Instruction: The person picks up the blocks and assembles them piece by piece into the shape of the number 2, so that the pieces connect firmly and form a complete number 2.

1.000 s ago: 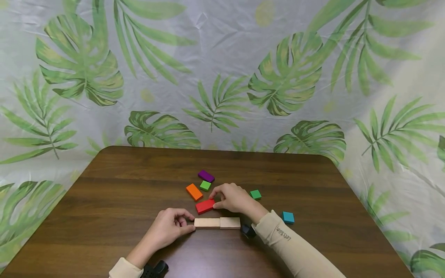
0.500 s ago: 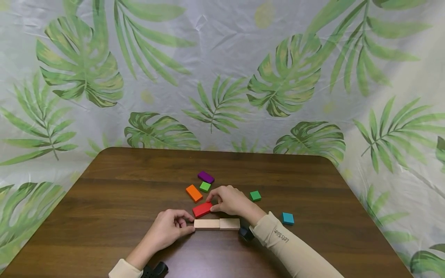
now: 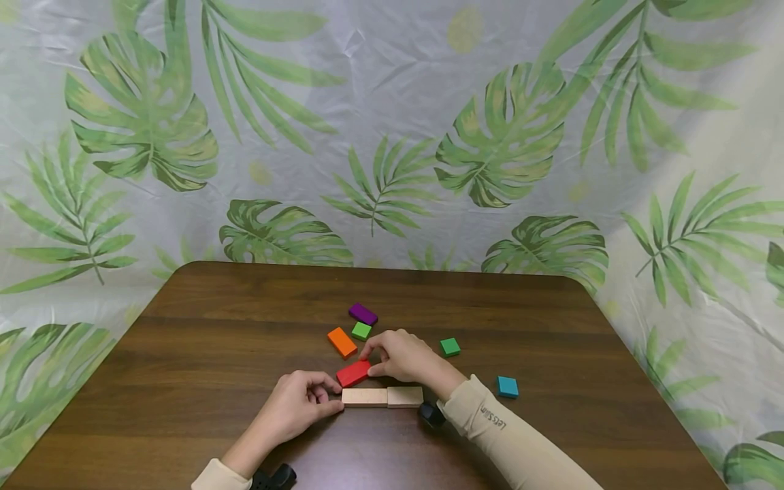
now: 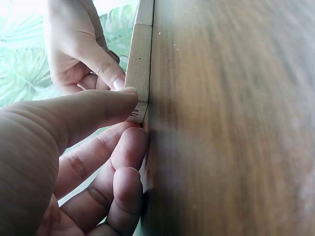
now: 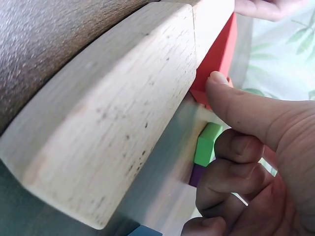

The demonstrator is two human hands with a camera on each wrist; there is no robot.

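Observation:
Two plain wooden blocks lie end to end in a row: the left one [image 3: 364, 397] and the right one [image 3: 405, 397]. My left hand [image 3: 297, 403] pinches the left end of that row between thumb and index finger; the left wrist view shows the thumb [image 4: 118, 105] over the block's end corner. A red block [image 3: 353, 373] lies slanted just behind the left wooden block. At its right end, my right hand [image 3: 401, 357] grips it by thumb and index finger. In the right wrist view the red block [image 5: 216, 59] stands close against the wooden row.
Behind the red block lie an orange block [image 3: 341, 342], a small light green block [image 3: 361, 331] and a purple block [image 3: 363, 314]. To the right are a green block [image 3: 450, 347] and a blue block [image 3: 507, 386]. All rest on a brown wooden table [image 3: 245, 292] before a leaf-patterned cloth [image 3: 392, 102].
My right hand has drawn the red block left and toward me, closer to the wooden row. My left hand has stayed at the row's left end.

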